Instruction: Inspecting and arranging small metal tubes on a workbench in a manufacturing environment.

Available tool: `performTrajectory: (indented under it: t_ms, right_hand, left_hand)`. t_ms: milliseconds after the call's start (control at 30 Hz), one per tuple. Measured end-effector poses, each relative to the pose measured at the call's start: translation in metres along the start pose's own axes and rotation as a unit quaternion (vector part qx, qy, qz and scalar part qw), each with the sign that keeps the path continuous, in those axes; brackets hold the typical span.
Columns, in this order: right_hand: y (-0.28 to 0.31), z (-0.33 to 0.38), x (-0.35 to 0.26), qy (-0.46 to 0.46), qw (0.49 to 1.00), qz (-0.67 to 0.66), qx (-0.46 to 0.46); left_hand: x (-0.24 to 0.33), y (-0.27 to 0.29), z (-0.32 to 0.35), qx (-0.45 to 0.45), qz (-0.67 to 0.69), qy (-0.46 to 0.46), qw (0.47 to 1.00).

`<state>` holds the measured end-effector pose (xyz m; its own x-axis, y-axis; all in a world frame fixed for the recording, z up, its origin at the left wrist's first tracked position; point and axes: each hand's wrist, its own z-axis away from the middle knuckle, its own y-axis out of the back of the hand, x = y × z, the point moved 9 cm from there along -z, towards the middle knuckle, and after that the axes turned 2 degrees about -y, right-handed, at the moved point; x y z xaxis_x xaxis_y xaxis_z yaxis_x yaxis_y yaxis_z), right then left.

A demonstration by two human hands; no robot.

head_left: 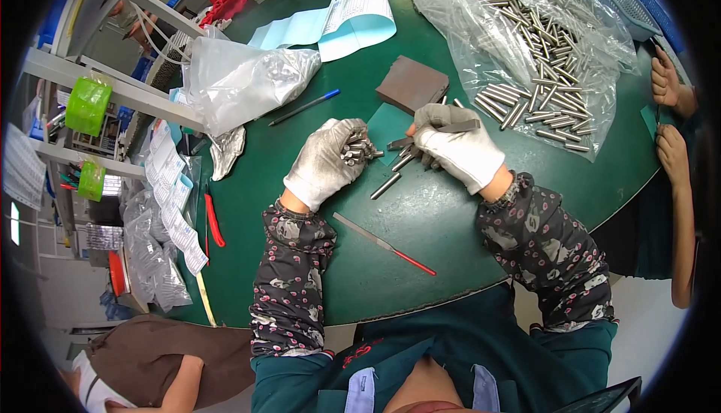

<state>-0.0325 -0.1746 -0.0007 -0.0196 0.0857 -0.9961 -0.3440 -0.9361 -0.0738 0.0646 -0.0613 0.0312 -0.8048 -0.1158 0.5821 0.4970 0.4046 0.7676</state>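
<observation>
Several short metal pins [359, 150] are bunched in my left hand [323, 159], which wears a whitish work glove and is closed around them. My right hand [460, 150], gloved too, is closed on a flat grey metal piece [460, 126] whose kind I cannot make out. Below its fingertips lie loose pins, and one pin [385, 186] rests apart on the green table [360, 285]. A brown block [412, 83] sits just beyond my right hand. Nearer to me lies a thin file [383, 243] with a red handle.
A plastic bag [481, 52] spread open at the far right holds many pins. A pen [304, 107], a white plastic bag [240, 82] and paper sheets [359, 19] lie at the far left. Red-handled pliers [214, 221] lie left. Another person's hands [668, 146] rest at the right edge.
</observation>
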Motion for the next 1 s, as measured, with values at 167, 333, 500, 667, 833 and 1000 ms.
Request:
performTrajectory:
  t_ms: [167,333,500,667,833,1000]
  right_hand:
    - [-0.002,0.0,-0.002,0.021,0.999,-0.031,0.003]
    - [-0.003,0.001,-0.001,0.009,0.999,-0.042,-0.003]
    - [-0.002,0.001,-0.001,0.003,0.999,-0.049,0.01]
    - [-0.001,0.001,-0.001,0.017,0.999,-0.031,0.016]
    - [-0.001,0.002,-0.002,0.016,1.0,-0.023,0.012]
    - [-0.006,-0.004,-0.009,0.059,0.996,0.066,-0.005]
  left_hand:
    - [-0.001,-0.002,-0.001,-0.021,0.001,0.023,1.0]
    - [-0.002,-0.003,-0.001,-0.024,-0.006,0.026,0.999]
    - [0.001,-0.001,-0.002,-0.025,-0.014,0.027,0.999]
    - [-0.001,-0.003,-0.001,-0.027,-0.001,0.043,0.999]
    - [0.002,-0.002,-0.002,-0.022,-0.012,0.035,0.999]
    - [0.001,-0.003,-0.005,-0.019,0.0,0.032,0.999]
